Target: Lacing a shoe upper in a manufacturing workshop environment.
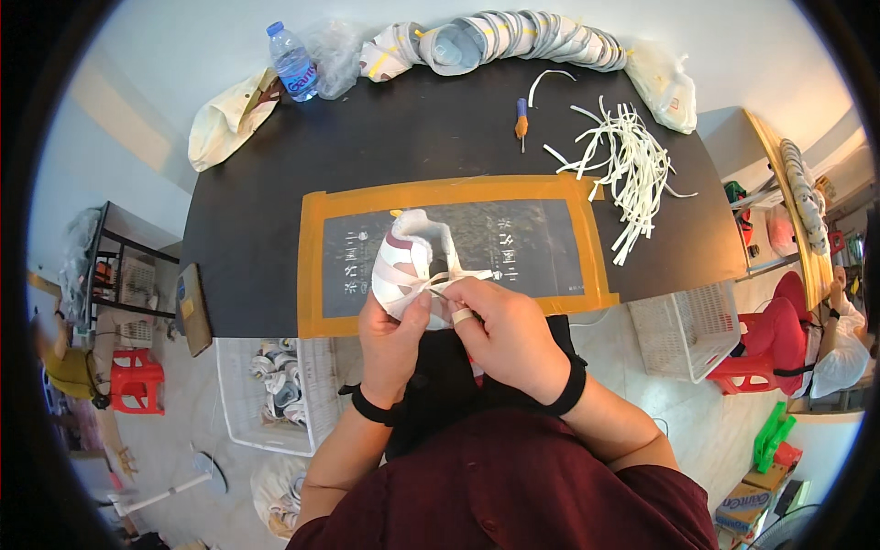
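Just above the near edge of the table, a small white shoe upper point(389, 271) with a maroon collar and pinkish patches is between my hands. My left hand point(394, 344) grips its lower left side, with the thumb pressed at the front. A pale lace point(472, 274) crosses the shoe upper and sticks out to the right. My right hand point(504, 330), a ring-like band on one finger, pinches the lace close to the left thumb. The pinching fingertips partly cover the lacing.
A dark mat point(541, 243) edged with orange tape lies beneath. Loose white laces point(637, 174), an orange-handled awl-like tool point(522, 124), a water bottle point(293, 64) and a row of nested shoe uppers point(532, 37) are farther back. White crates point(683, 335) flank me; coworkers sit at both sides.
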A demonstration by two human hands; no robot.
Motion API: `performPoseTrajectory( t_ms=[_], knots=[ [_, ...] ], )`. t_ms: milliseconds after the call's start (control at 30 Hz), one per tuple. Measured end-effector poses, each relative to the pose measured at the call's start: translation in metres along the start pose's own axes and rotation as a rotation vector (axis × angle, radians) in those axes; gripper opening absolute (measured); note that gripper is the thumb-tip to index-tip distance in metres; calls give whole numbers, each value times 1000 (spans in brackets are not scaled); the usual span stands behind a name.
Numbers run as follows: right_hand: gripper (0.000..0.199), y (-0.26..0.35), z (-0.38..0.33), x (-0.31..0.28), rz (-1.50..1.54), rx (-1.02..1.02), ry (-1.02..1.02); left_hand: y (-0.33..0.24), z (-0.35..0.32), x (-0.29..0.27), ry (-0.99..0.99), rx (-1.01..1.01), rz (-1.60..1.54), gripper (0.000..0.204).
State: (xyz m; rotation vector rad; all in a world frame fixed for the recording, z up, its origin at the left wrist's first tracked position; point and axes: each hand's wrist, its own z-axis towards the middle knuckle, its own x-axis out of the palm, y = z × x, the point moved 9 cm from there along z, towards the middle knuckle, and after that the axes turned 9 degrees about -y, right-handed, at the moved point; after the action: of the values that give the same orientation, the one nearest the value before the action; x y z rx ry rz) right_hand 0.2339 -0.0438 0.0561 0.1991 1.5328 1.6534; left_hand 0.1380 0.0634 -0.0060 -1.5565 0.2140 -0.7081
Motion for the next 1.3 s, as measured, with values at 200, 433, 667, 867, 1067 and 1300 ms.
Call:
performPoseTrajectory(
  t_ms=[200,433,667,867,1067,1300],
  knots=[
    [14,16,-2,-5,-200,-136,-74,0,2,-1,-11,10,-4,31],
    [17,9,0,0,-188,-60,-25,0,1,-2,-10,-6,-11,31],
    [18,12,-1,2,-235,-50,-9,1,1,-4,5,37,9,31],
    [15,13,-2,2,-194,-143,-74,1,2,-4,0,29,25,30],
    [13,15,-1,6,-244,-182,-56,0,0,-4,23,38,36,31],
    [11,17,4,5,-309,-163,-26,-4,1,-1,58,50,123,31]
  ],
)
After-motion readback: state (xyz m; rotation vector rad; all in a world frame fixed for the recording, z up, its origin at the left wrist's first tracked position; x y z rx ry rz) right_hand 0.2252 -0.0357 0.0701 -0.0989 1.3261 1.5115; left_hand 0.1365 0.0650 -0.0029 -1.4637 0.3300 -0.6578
